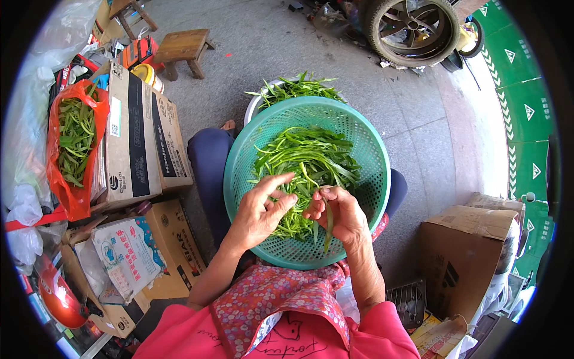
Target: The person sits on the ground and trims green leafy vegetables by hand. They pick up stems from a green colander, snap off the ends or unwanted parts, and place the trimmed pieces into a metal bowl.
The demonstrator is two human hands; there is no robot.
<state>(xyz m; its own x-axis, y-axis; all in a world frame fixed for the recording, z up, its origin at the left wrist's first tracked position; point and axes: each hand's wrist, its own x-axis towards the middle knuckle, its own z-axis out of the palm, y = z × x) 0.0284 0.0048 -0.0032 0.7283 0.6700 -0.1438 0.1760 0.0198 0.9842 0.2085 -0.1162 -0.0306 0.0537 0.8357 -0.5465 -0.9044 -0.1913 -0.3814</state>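
Observation:
A green perforated plastic basket [369,209] rests across my lap, holding a heap of long-stemmed leafy greens [308,149] that look like water spinach. Over its near right part, my right hand [341,215] pinches a single stem of greens [329,230] between thumb and fingers. One leaf of it hangs below the fingers, and a paler stalk reaches up and left over the heap. My left hand [263,209] hovers at the near left of the heap, thumb and forefinger apart, with nothing visibly held. Its lower fingers are partly hidden.
Beyond the basket stands a pale basin [252,109] with more greens. At left, a red plastic bag [89,194] of greens sits beside cardboard boxes [134,137]. A wooden stool [182,45] and a wheel [414,27] are farther off. Another carton [454,257] stands at right.

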